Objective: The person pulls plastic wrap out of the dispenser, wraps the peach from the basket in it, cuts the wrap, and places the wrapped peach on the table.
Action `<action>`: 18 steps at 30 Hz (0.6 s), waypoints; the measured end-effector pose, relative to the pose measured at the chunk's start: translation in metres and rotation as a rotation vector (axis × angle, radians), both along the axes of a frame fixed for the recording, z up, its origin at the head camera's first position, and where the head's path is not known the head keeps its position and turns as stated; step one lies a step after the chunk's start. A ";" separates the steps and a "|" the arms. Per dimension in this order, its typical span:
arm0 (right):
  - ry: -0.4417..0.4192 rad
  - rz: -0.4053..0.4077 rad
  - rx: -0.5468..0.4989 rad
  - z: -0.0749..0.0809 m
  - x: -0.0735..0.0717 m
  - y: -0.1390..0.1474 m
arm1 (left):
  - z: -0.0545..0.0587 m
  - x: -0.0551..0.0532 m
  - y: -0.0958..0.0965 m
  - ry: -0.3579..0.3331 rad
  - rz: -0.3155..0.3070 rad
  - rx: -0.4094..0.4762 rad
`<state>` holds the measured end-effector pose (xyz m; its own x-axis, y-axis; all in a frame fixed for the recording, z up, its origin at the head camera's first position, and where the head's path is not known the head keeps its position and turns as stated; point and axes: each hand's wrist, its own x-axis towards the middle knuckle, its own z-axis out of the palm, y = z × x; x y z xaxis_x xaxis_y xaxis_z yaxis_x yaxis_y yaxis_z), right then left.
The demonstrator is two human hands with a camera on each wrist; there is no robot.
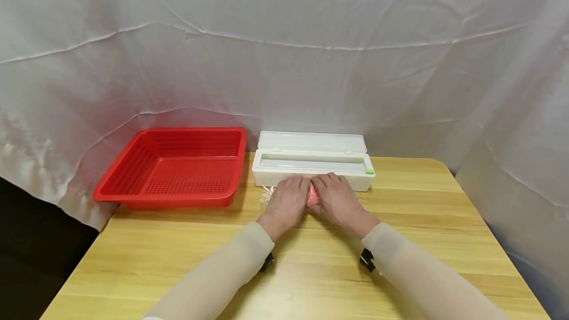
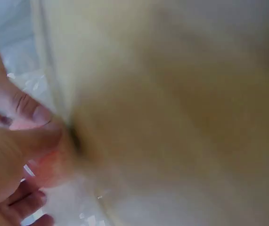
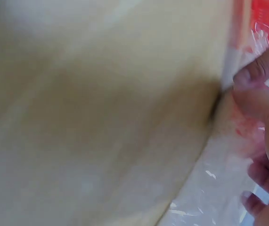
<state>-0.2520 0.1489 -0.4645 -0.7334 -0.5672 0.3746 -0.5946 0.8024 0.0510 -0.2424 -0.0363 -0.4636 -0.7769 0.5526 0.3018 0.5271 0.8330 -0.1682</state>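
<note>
In the head view both hands meet over the table in front of a white cling film dispenser [image 1: 313,162]. My left hand [image 1: 289,200] and right hand [image 1: 336,197] grip a pinkish-red item [image 1: 312,195] between them; its exact kind is hidden by fingers and film. Clear cling film [image 1: 266,194] sticks out crumpled left of the left hand. Close up in the left wrist view, thumbs meet over the pink item [image 2: 54,172], with other fingers curled beneath. The right wrist view also shows film [image 3: 205,188] spread below the item.
A red perforated plastic basket [image 1: 191,174] stands on the left of the wood-grain table [image 1: 422,221]. The dispenser's lid [image 1: 311,140] is raised, and a green slider [image 1: 369,171] sits at its right end. Grey-white cloth [image 1: 284,78] hangs behind the table.
</note>
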 end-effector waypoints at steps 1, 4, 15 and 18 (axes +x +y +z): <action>-0.036 0.007 0.001 0.003 0.000 0.001 | 0.003 0.000 -0.001 -0.039 -0.011 0.007; -0.156 0.042 -0.001 0.013 0.003 0.002 | 0.016 0.001 -0.006 -0.210 -0.049 0.068; -0.755 0.144 -0.129 0.038 0.007 0.005 | 0.045 0.002 -0.029 -0.818 -0.209 0.332; -0.982 0.136 -0.197 0.036 0.004 0.010 | 0.044 -0.002 -0.034 -1.008 -0.209 0.381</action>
